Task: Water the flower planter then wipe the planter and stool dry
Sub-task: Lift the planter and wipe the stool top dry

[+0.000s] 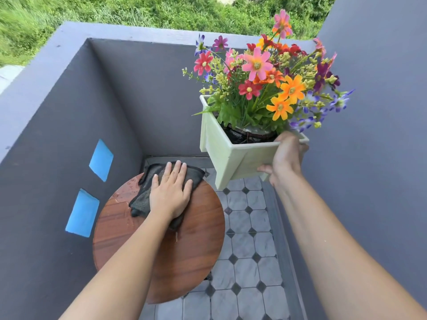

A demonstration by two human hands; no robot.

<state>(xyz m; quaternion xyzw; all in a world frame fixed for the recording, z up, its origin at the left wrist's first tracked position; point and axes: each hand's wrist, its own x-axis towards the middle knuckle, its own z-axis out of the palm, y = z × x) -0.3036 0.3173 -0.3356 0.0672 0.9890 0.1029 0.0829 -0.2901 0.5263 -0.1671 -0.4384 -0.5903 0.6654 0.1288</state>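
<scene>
A round brown wooden stool [184, 250] stands low at the centre, with water drops on its far left part. A dark grey cloth [147, 192] lies on the stool's far side. My left hand [169, 192] presses flat on the cloth, fingers spread. A pale green square planter [221, 146] full of pink, orange, red and purple flowers [265, 75] hangs in the air to the right of the stool, tilted. My right hand [285, 158] grips its near corner, thumb underneath.
Grey balcony walls [57, 135] close in on the left, back and right, and the left one carries two blue patches [101, 160]. The floor [249, 227] is grey tile with black diamonds. Green grass lies beyond the wall top.
</scene>
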